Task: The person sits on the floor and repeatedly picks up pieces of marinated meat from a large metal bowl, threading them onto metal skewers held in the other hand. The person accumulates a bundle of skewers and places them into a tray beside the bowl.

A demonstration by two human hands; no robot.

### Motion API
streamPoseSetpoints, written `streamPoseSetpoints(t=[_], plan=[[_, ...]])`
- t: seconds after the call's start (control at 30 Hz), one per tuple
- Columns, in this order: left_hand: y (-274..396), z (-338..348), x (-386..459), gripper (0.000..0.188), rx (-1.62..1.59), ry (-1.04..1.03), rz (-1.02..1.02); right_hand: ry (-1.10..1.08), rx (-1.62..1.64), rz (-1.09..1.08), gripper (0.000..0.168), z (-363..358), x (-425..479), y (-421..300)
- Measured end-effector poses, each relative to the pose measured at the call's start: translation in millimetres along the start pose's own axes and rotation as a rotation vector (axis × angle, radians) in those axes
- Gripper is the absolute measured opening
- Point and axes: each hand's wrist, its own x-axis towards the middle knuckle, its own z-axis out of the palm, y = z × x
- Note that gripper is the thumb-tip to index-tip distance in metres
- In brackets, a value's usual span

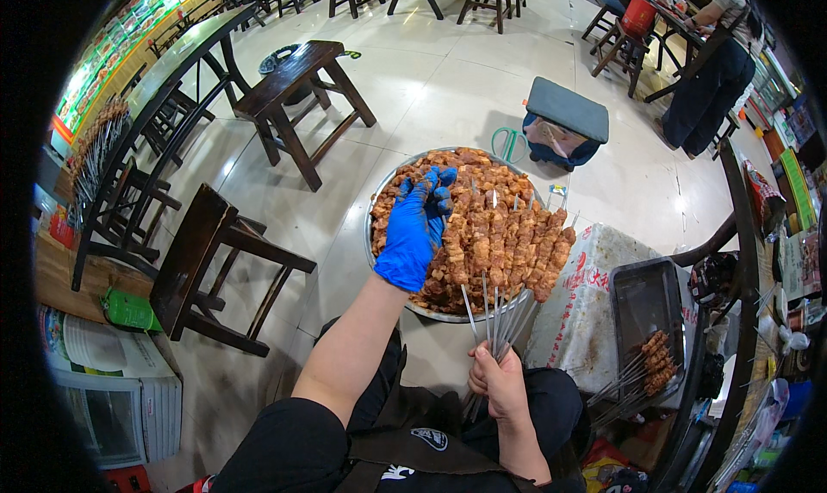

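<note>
My left hand (pixel 413 225), in a stained blue glove, hovers over the left part of a round metal basin (pixel 369 234) heaped with marinated meat chunks (pixel 446 160). Its fingers are curled inward beside the nearest skewer; what lies between them is hidden. My bare right hand (pixel 497 380) is closed around the lower ends of several metal skewers (pixel 494 312). These fan out upward, and threaded meat (pixel 510 241) covers their upper parts above the basin. A few pointed tips show beyond the meat.
Right of the basin, a dark tray (pixel 636 292) with finished skewers (pixel 658 364) rests on a white printed box (pixel 568 325). Wooden stools (pixel 291 86) stand to the left. Beyond the basin are green-handled scissors (pixel 509 145) and a lidded bin (pixel 565 118). A person (pixel 711 73) stands at far right.
</note>
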Motion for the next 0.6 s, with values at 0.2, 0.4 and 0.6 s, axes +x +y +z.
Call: streamPoseSetpoints(t=[0.2, 0.4, 0.6], plan=[[-3, -9, 3, 0.02, -0.071, -0.036, -0.019, 0.009, 0.008, -0.008, 0.014, 2, 0, 2], [1, -13, 2, 0.023, -0.092, -0.094, -0.078, -0.001, 0.012, 0.005, 0.015, 5, 1, 2], [5, 7, -14, 0.031, -0.072, -0.228, -0.103, 0.004, 0.041, -0.002, 0.015, 6, 0, -5]])
